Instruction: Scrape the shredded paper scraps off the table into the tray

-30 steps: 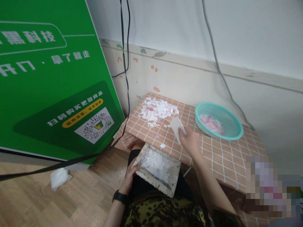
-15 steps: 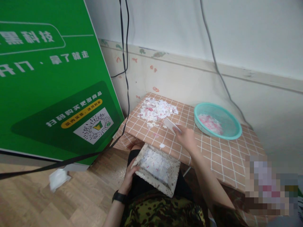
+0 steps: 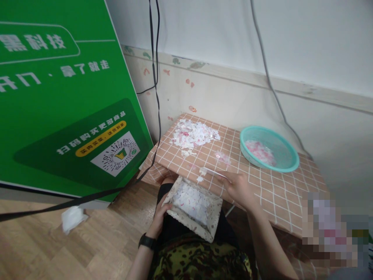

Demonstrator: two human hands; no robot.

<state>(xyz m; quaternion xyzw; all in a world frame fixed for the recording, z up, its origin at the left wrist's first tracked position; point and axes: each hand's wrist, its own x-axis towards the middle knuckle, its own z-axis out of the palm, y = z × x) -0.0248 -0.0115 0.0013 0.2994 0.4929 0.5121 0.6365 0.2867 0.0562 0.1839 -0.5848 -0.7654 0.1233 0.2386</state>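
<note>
My left hand grips the left side of a speckled rectangular tray, which sits over my lap at the table's near edge, partly filled with white flakes. In my right hand is a thin, flat white strip, held low over the tabletop. Its far end touches a few white flakes near the edge; another flake lies just below. Farther back spreads a pile of white and pink pieces. Several pinkish translucent bits lie beyond the strip.
A turquoise plastic basket with pink and white pieces stands on the checked tablecloth at right. A green printed panel rises at left, with a black strap hanging beside it. A white wall borders the table.
My right hand has drawn the white strip toward the table's near edge, bringing a few flakes closer. Pinkish bits now show where the hand was. My left hand and the tray stay nearly still.
</note>
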